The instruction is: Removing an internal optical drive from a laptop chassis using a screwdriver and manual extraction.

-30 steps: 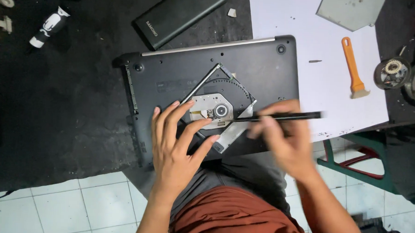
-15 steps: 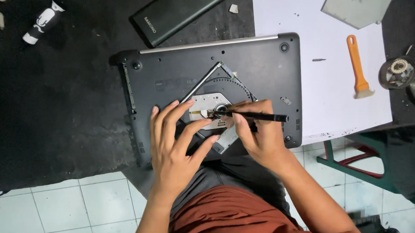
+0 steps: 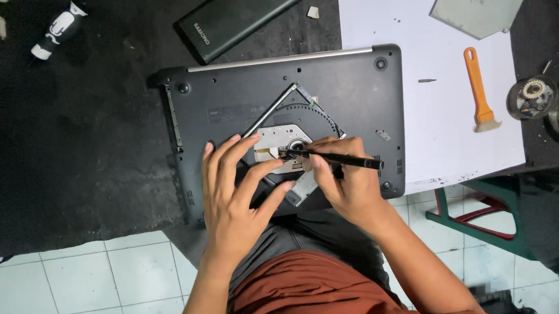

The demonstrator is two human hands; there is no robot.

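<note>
A dark grey laptop (image 3: 331, 84) lies upside down on the black table. A silver optical drive (image 3: 279, 140) rests askew on its base. My left hand (image 3: 235, 196) lies flat with spread fingers, its fingertips on the drive's near edge. My right hand (image 3: 344, 181) grips a thin black screwdriver (image 3: 338, 158), held nearly level. Its tip touches the drive next to the round hub (image 3: 298, 145).
A black slab-shaped device (image 3: 235, 19) lies behind the laptop. White paper (image 3: 420, 38) carries an orange-handled brush (image 3: 478, 89), a loose screw (image 3: 426, 80) and a grey plate (image 3: 476, 14). A small black-and-white bottle (image 3: 58, 30) lies far left. Round metal parts (image 3: 532, 96) sit far right. A green stool (image 3: 476, 210) stands below.
My right hand has moved left with the screwdriver, bringing its tip from the drive's right side to the hub. My left hand has stayed on the drive.
</note>
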